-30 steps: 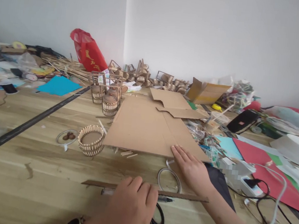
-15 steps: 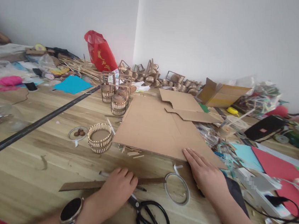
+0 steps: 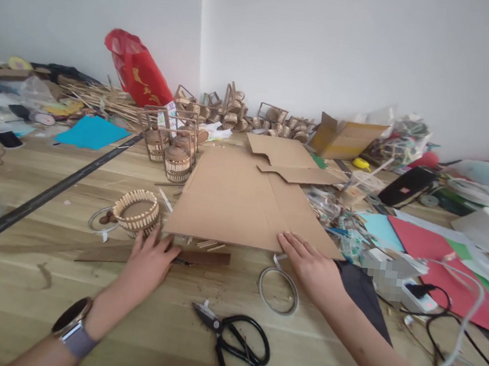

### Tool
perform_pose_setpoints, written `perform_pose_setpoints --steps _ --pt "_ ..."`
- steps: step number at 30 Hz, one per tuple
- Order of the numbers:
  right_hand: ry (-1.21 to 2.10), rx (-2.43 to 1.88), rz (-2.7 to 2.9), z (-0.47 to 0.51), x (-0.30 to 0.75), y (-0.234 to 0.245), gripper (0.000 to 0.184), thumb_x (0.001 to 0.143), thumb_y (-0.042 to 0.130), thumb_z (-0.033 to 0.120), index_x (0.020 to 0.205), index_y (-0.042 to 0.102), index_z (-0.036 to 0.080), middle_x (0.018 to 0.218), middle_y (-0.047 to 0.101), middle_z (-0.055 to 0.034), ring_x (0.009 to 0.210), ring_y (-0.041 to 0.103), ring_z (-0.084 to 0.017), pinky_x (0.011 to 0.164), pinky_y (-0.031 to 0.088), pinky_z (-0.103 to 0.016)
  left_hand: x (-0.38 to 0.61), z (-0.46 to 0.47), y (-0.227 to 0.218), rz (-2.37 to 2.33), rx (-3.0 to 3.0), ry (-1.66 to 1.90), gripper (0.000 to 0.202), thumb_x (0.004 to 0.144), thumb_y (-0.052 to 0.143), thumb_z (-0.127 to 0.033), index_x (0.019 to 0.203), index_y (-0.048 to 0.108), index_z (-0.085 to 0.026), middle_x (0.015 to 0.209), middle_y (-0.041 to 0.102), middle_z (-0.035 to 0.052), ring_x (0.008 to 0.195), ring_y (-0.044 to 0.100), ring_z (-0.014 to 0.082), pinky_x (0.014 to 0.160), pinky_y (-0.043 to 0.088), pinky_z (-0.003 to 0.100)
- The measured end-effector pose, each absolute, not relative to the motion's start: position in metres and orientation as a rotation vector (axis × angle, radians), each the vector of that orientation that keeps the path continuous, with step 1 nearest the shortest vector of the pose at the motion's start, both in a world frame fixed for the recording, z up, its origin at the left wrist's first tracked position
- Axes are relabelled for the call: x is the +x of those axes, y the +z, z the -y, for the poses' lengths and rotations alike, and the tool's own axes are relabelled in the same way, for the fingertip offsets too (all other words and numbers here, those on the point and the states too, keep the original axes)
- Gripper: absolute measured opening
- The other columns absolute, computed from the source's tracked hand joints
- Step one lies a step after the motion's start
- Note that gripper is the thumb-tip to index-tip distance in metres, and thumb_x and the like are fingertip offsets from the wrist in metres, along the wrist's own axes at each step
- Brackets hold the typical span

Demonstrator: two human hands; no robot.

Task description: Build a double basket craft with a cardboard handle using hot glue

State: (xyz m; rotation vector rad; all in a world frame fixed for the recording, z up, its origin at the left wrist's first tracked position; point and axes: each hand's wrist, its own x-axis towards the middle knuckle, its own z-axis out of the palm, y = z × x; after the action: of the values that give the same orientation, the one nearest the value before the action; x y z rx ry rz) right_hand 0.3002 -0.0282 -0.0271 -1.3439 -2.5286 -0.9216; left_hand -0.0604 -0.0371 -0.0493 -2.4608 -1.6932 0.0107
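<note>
My left hand [image 3: 149,260] lies with fingers spread over a brown strip [image 3: 208,258], fingertips at the base of a small round basket of pale sticks [image 3: 136,212]. A dark pen-like tip shows beside that hand. The basket partly covers a ring [image 3: 101,220] and some brown beads. My right hand [image 3: 312,269] rests open, fingers stretched out, on the near edge of a large flat cardboard sheet [image 3: 229,199]. Between the hands, nearer me, are black-handled scissors [image 3: 228,335] and a roll of tape [image 3: 278,291]. Short sticks [image 3: 207,244] poke out under the cardboard.
Lantern-like frames with small baskets [image 3: 177,161] stand behind, left of the cardboard. To the right are a plastic cup [image 3: 362,186], a black speaker-like box [image 3: 408,185], a power strip [image 3: 422,298] with cables, and coloured paper [image 3: 422,242]. A red bag [image 3: 138,70] stands at the back.
My left hand has moved forward and left with the brown strip, and its fingers have spread. The basket now overlaps the ring. My right hand stays on the cardboard. The view has shifted right.
</note>
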Motion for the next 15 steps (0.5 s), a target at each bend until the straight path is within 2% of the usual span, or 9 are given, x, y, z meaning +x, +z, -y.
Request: perform_pose_setpoints --steps 4,7,10,15 --pt "-0.717 -1.430 2.597 0.029 0.284 -0.029 0.033 0.092 0.051 0.010 0.122 0.065 0.014 0.123 0.070 -0.0127 0.111 0.065 -0.023 0.087 0.055 -0.031 -0.075 0.039 -0.052 1.528 -2.545 0.057 0.042 0.084 0.050 -0.005 0.116 0.069 -0.024 0.125 0.067 0.0109 0.122 0.054 0.0368 0.105 0.031 0.066" --pt "-0.565 -1.519 2.671 0.028 0.273 -0.031 0.033 0.092 0.051 0.008 0.122 0.063 0.015 0.125 0.068 -0.0137 0.114 0.063 -0.024 0.082 0.056 -0.031 -0.090 0.037 -0.058 1.437 -2.605 0.088 0.033 0.088 0.053 -0.020 0.116 0.069 -0.022 0.121 0.069 0.0129 0.118 0.057 0.0389 0.103 0.033 0.068" --pt "-0.487 -1.576 2.694 0.028 0.267 -0.031 0.031 0.094 0.048 0.010 0.122 0.061 0.013 0.127 0.066 -0.0150 0.115 0.061 -0.025 0.082 0.056 -0.033 -0.100 0.034 -0.064 1.366 -2.672 0.035 0.035 0.091 0.048 -0.032 0.116 0.069 -0.019 0.121 0.068 0.0144 0.113 0.061 0.0368 0.100 0.040 0.061" --pt "-0.401 -1.611 2.721 0.032 0.262 -0.032 0.032 0.097 0.043 0.011 0.125 0.059 0.011 0.130 0.063 -0.0161 0.117 0.059 -0.025 0.084 0.055 -0.035 -0.099 0.037 -0.067 1.275 -2.706 -0.024 0.045 0.093 0.035 -0.037 0.113 0.070 -0.016 0.118 0.069 0.0155 0.104 0.065 0.0344 0.089 0.051 0.050"
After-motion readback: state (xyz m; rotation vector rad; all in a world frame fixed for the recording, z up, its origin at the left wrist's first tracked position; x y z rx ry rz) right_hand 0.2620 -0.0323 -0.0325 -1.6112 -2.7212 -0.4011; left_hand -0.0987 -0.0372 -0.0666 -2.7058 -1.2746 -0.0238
